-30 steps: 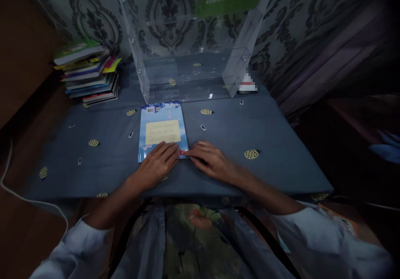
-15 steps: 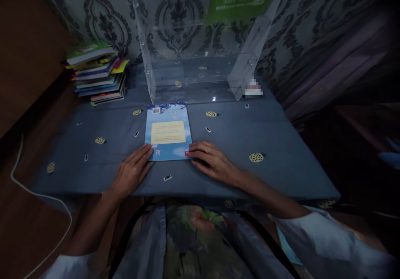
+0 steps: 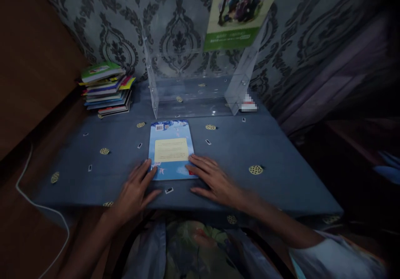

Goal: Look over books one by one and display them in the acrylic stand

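A light blue book [image 3: 171,150] lies flat on the dark blue tablecloth, its back cover up with a pale text panel and barcodes along the far edge. My left hand [image 3: 136,189] rests at its near left corner, fingertips touching the cover's edge and thumb spread apart on the cloth side. At the near right corner, my right hand [image 3: 214,179] lies with fingers spread, the tips on the cover edge and the thumb off the book. Neither hand is wrapped around the book.
Behind the book stands a clear acrylic rack [image 3: 190,108], with a green-bottomed picture book [image 3: 231,41] upright in it. A pile of books [image 3: 108,91] sits at the back left. A blurred-out white item [image 3: 249,103] is right of the rack. A white cable [image 3: 42,204] hangs left of the table [image 3: 290,183].
My fingers have spread, with both thumbs moving away from the book. The camera has tilted up, so the table sits lower and more of the rack shows.
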The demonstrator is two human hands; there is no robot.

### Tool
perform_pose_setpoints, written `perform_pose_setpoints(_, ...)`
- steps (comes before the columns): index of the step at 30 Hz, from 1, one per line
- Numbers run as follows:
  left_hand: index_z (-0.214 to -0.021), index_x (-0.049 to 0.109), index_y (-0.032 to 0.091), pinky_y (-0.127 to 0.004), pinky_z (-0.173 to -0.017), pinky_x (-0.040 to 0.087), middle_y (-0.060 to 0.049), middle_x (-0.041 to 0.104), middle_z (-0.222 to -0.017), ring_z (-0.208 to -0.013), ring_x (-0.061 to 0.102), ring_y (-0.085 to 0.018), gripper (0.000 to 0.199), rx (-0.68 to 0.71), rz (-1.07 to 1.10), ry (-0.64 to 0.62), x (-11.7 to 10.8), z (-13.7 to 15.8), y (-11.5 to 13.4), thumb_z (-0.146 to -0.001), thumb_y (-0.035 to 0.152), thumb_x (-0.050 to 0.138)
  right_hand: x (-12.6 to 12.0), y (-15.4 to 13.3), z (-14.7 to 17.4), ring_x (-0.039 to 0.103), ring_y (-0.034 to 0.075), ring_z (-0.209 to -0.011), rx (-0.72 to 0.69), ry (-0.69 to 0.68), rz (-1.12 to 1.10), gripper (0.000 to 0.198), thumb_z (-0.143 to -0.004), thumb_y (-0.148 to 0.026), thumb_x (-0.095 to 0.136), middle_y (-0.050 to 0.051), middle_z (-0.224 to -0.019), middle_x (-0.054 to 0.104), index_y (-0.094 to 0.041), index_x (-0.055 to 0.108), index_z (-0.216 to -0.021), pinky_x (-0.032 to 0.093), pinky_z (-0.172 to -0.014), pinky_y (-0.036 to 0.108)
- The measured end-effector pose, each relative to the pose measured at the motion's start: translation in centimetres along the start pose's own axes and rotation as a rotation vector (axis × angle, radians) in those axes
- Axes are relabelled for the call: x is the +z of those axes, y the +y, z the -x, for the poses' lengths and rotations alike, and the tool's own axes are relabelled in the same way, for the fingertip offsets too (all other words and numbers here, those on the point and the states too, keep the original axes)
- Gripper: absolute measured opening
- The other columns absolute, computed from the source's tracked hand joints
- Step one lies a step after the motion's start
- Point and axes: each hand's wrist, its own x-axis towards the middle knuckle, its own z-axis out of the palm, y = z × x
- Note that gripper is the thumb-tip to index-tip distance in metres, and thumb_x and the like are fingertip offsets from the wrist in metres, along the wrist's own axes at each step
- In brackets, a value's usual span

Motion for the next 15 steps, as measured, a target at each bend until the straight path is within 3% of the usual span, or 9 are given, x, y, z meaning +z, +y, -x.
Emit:
perform_pose_setpoints(4, -0.158, 0.027, 0.021, -0.051, -0.108, 0.048, -0.017, 0.045, -0.154, -0.137, 0.049, -0.034, 0.068, 0.053, -0.012, -0.048, -1.1, 2.6, 2.2, -0.099, 0.044, 0.053, -0.4, -2.0, 3.1, 0.043, 0.033, -0.143, -0.042, -0.021, 0.038, 0.062, -0.092, -0.045, 0.066, 0.020, -0.151, 0.049, -0.014, 0.050, -0.143, 0.039, -0.115, 0.054)
perform_pose_setpoints(9, -0.155, 0.036, 0.028, -0.042, -0.106, 0.049, -0.012, 0.054, -0.147, -0.134, 0.053, -0.027, 0.056, 0.117, -0.085, -0.036, -1.5, 5.9, 4.3, -0.101, 0.016, 0.045, -0.3, -4.3, 7.0, 0.056, 0.025, -0.131, -0.118, 0.045, 0.048, 0.042, -0.098, -0.024, 0.057, 0.014, -0.135, 0.066, -0.017, 0.054, -0.140, 0.043, -0.113, 0.047)
perform_pose_setpoints(12, -0.152, 0.043, 0.028, -0.041, -0.109, 0.046, -0.009, 0.059, -0.143, -0.133, 0.053, -0.025, 0.054, 0.169, -0.105, -0.016, -1.8, 6.2, 4.5, -0.101, 0.010, 0.041, -0.2, -5.0, 7.7, 0.064, 0.022, -0.120, -0.135, 0.155, 0.026, 0.039, -0.100, -0.014, 0.050, 0.011, -0.123, 0.073, -0.018, 0.055, -0.138, 0.051, -0.106, 0.042)
perform_pose_setpoints(15, -0.148, 0.048, 0.025, -0.042, -0.115, 0.040, -0.007, 0.064, -0.137, -0.133, 0.054, -0.023, 0.048, 0.236, -0.067, 0.021, -2.4, 5.3, 3.9, -0.102, 0.014, 0.044, -0.7, -5.2, 7.3, 0.067, 0.021, -0.113, -0.131, 0.213, -0.058, 0.038, -0.102, -0.015, 0.047, 0.012, -0.117, 0.074, -0.018, 0.054, -0.139, 0.058, -0.095, 0.039)
